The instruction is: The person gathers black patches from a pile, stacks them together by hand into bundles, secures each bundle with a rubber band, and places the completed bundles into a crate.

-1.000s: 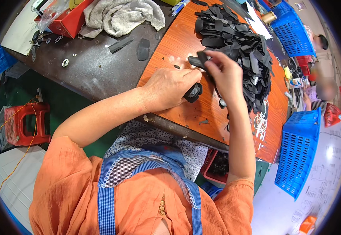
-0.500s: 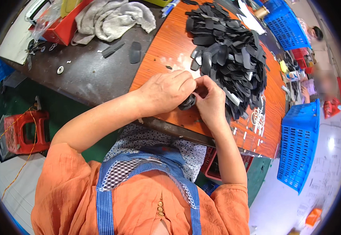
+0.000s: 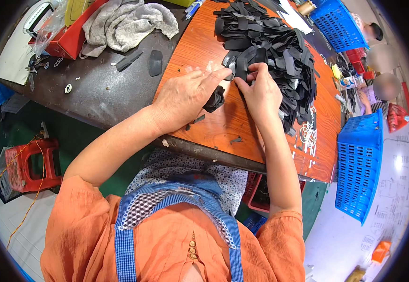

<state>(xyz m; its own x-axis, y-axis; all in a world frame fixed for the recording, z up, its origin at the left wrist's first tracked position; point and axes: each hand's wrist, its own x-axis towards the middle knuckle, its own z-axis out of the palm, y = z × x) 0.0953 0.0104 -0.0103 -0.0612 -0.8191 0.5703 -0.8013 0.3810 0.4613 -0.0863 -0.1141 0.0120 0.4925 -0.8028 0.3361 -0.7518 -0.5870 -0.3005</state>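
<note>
My left hand (image 3: 182,98) is curled round a small stack of black flat pieces (image 3: 215,99), which shows below its outstretched thumb. The thumb's tip reaches the near edge of a large heap of black flat strips (image 3: 279,51) with rounded ends. At that same edge, my right hand (image 3: 263,96) has its thumb and forefinger on a black strip (image 3: 242,66); its other fingers are bent and partly hidden. A few black scraps (image 3: 235,140) lie on the orange wooden board (image 3: 214,129) between my forearms.
Left on the dark table are a grey cloth (image 3: 129,23), a red bin (image 3: 70,40), a white ring (image 3: 68,88) and loose black pieces (image 3: 155,63). White cords (image 3: 308,136) lie right of the heap. Blue crates (image 3: 358,164) and a red stool (image 3: 34,164) stand around; people sit beyond.
My hands have moved apart and forward to the heap's edge. The small black stack, mostly covered before, now shows in my left hand. My right hand has gone to a strip.
</note>
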